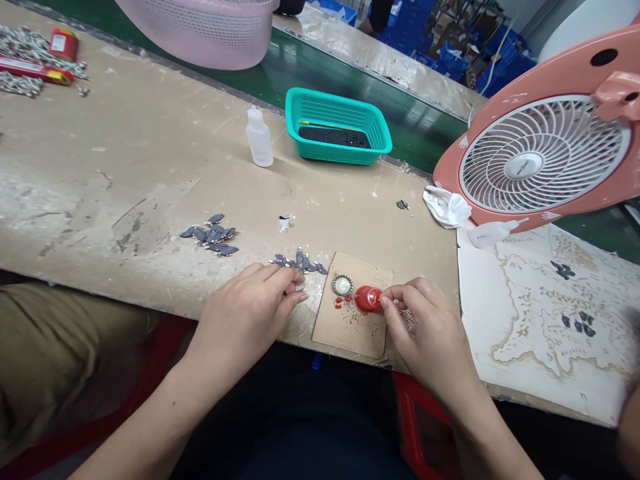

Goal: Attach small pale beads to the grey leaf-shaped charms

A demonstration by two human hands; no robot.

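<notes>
My left hand [253, 303] is closed in a pinch over the table, just in front of a small heap of dark grey leaf-shaped pieces [299, 261]. Something tiny and pale may be at its fingertips, too small to make out. With thumb and forefinger, my right hand [425, 323] pinches the right edge of a small shiny red cup [369, 299]. The cup is over a piece of cardboard [350, 333], beside a crimped bottle cap [343, 285] with pale contents. Small red bits [339, 303] and brownish grains lie around them. Tiny beads [409, 319] show partly behind my right fingers.
Another heap of leaf-shaped pieces [213, 235] lies left. Behind are a white squeeze bottle [259, 139] and a green basket [340, 157] holding a phone. A pink fan [525, 163] and a map-printed sheet [530, 300] are right. A person's leg [50, 353] is at left.
</notes>
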